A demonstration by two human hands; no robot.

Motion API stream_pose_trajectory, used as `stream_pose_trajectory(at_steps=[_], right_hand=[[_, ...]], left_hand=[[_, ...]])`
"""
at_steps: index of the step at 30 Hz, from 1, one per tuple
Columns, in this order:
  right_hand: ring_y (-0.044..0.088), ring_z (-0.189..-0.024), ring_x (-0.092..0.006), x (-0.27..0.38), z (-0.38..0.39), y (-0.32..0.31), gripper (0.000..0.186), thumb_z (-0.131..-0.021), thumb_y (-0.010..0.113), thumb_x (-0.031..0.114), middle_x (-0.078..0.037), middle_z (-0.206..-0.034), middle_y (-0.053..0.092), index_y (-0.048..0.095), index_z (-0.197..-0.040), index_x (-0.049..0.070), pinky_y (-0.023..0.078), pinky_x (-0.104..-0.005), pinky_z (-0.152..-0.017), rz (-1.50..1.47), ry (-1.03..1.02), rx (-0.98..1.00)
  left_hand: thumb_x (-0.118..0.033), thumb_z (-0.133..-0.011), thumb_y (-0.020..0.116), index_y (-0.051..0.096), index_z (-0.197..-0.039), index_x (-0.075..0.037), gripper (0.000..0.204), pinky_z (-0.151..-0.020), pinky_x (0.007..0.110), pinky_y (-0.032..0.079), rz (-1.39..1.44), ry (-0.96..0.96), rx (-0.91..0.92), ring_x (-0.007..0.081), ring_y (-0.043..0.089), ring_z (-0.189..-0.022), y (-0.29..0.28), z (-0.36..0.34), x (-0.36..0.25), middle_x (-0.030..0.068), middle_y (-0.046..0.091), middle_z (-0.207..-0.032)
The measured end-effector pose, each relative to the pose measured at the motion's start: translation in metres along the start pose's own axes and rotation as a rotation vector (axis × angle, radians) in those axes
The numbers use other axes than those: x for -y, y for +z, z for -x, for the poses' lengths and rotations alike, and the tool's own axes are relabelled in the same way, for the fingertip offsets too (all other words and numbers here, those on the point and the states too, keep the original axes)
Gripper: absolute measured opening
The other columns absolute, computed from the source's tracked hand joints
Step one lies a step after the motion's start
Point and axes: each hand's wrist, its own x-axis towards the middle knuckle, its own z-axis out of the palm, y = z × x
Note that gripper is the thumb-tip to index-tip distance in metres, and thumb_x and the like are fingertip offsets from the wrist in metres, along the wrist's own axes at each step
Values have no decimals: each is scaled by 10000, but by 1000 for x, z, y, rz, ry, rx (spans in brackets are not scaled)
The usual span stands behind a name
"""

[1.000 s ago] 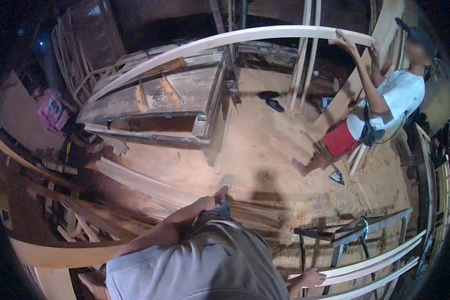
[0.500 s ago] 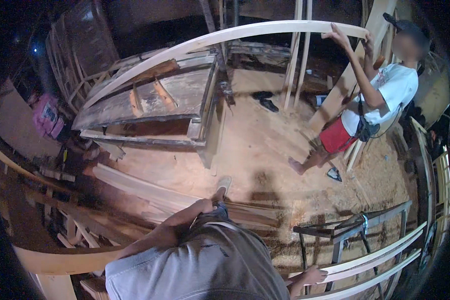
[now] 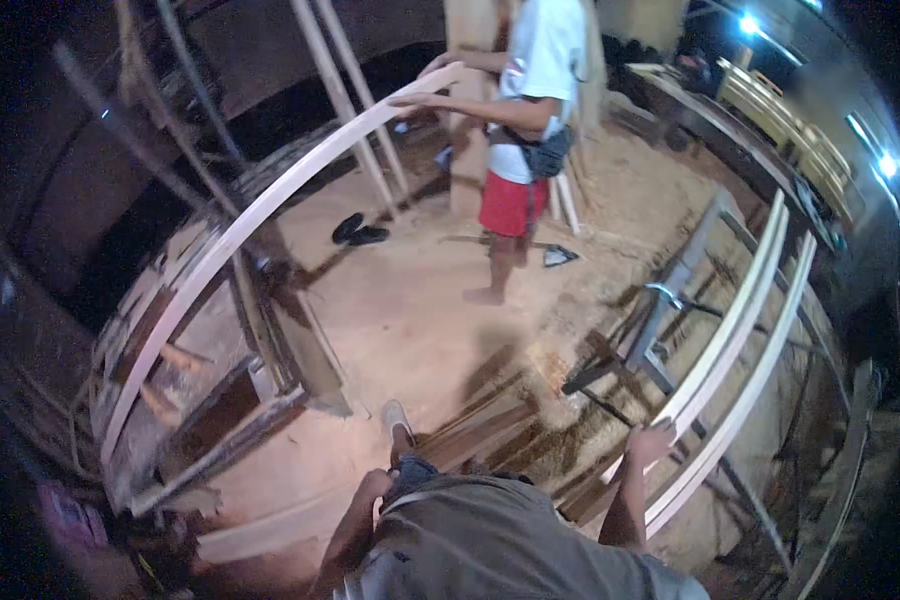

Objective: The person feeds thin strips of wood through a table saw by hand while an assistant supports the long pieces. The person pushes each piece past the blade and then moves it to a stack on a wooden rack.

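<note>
My right hand [image 3: 650, 441] lies on the near end of a long pale plank [image 3: 732, 330], with its fingers over the edge. A second pale plank [image 3: 760, 385] runs beside it, and both rest on a dark metal stand [image 3: 660, 320]. My left hand [image 3: 368, 490] rests on my bent leg; its fingers are hard to make out. My foot in a light shoe [image 3: 395, 415] stands on the sawdust floor. Across the floor a person in a white shirt and red shorts [image 3: 530, 110] holds the far end of a long curved pale plank [image 3: 240, 235].
A rough wooden workbench frame [image 3: 220, 400] stands at the left under the curved plank. Dark boards [image 3: 480, 430] lie on the floor by my foot. A pair of dark sandals [image 3: 358, 232] lies mid-floor. Upright poles [image 3: 345, 95] lean at the back.
The view has swung to the right, so the other person is now at top centre. My right hand has come up onto the pale plank's end. My left hand stays on my leg.
</note>
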Motion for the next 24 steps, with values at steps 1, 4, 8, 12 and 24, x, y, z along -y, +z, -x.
stream_pose_trajectory(at_steps=[1, 4, 8, 12, 24], right_hand=[[289, -1339, -319, -3, 1, -4, 686, -761, 580, 269, -166, -1428, 343, 372, -1368, 25, 254, -561, -1051, -51, 35, 2], [279, -1347, -311, -2, 4, -31, 696, -760, 577, 272, -161, -1439, 325, 359, -1375, 30, 237, -555, -1066, -94, 83, 79], [271, -1353, -301, 0, 6, -29, 700, -759, 576, 272, -149, -1443, 322, 352, -1379, 38, 241, -547, -1066, -91, 105, 60], [266, -1357, -289, -4, 5, -18, 714, -753, 589, 280, -140, -1446, 319, 347, -1383, 47, 246, -540, -1064, -103, 112, 31], [247, -1368, -294, -5, 1, -23, 761, -742, 618, 278, -144, -1466, 288, 310, -1399, 48, 222, -544, -1081, -120, 128, 81]], left_hand=[[-569, -888, 386, 664, -950, 39, 671, -903, 440, 447, 30, -57, 49, 392, 587, -1021, -5, 3, -7, 270, 622, -1013], [-577, -873, 410, 665, -956, 41, 673, -904, 433, 448, 22, -39, 41, 389, 585, -1034, -14, 6, -15, 280, 620, -1017], [-594, -863, 424, 676, -925, 30, 675, -876, 436, 457, 23, -34, 7, 385, 595, -1017, -5, 1, -1, 271, 631, -987], [-598, -877, 394, 687, -862, 19, 682, -831, 455, 470, 18, 1, 17, 399, 617, -934, -11, 9, -6, 264, 643, -921], [-609, -877, 386, 677, -908, 32, 704, -869, 452, 458, 7, -9, 31, 398, 605, -976, -13, 7, -8, 265, 638, -968]])
